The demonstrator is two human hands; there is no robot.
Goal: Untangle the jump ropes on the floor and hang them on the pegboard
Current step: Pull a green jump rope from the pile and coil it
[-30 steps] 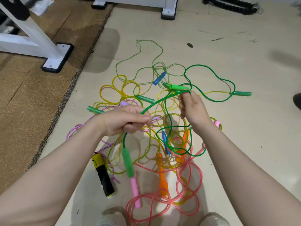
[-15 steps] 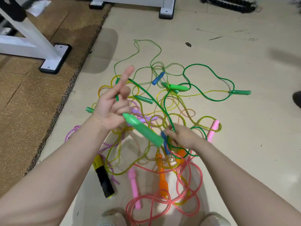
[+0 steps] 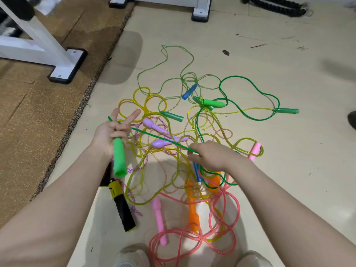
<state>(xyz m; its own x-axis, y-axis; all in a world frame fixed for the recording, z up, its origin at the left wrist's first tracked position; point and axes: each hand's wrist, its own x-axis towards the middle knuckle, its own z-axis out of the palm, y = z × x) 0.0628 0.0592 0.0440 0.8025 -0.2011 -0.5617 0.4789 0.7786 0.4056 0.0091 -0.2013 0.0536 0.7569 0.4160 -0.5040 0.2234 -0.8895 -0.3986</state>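
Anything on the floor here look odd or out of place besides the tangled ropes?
One thing: a dark smudge marks the pale floor beyond the ropes, with thin scuff streaks to its right. I cannot tell what it is. Nothing looks broken or spilled.

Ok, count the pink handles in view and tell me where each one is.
2. One pink handle lies near the bottom centre, between the black-and-yellow handle and an orange handle. The other pink handle lies just right of the right hand. More may be hidden under the arms.
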